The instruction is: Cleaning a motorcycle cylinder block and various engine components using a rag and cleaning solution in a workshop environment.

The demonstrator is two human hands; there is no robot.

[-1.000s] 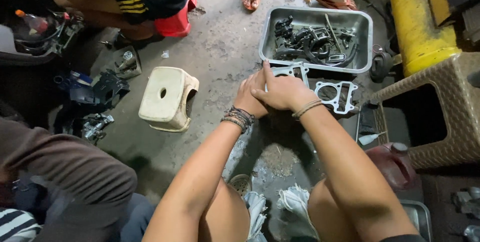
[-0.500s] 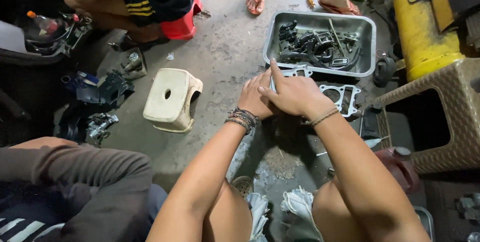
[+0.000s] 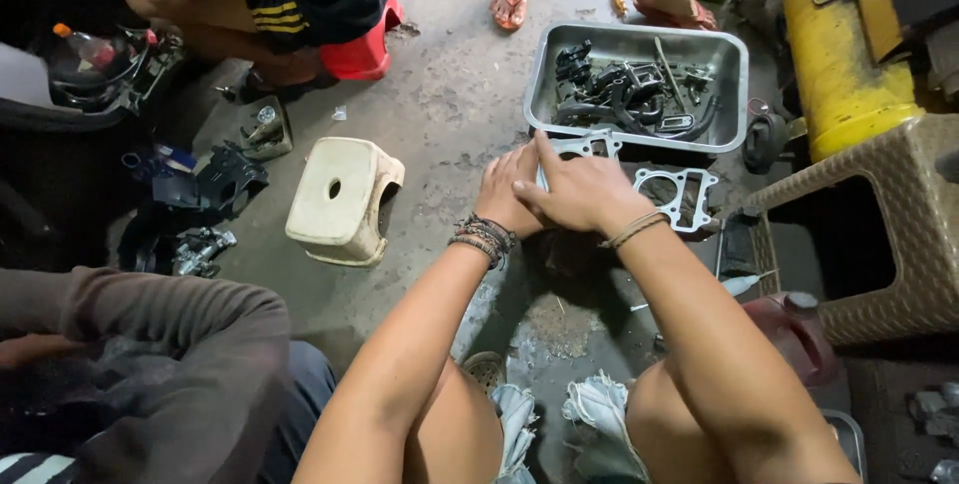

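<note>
Both hands' grip has stayed pressed on the pale gasket [image 3: 577, 148] lying on the floor by the metal tray [image 3: 734, 74], left hand [image 3: 506, 194] tucked under right hand [image 3: 582, 192], whose forefinger has lifted.

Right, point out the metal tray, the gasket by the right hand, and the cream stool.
metal tray [image 3: 536, 84], head view, on its left wall.
gasket [image 3: 675, 198], head view, on its flat frame right of the right hand.
cream stool [image 3: 340, 202], head view, on its top.
</note>
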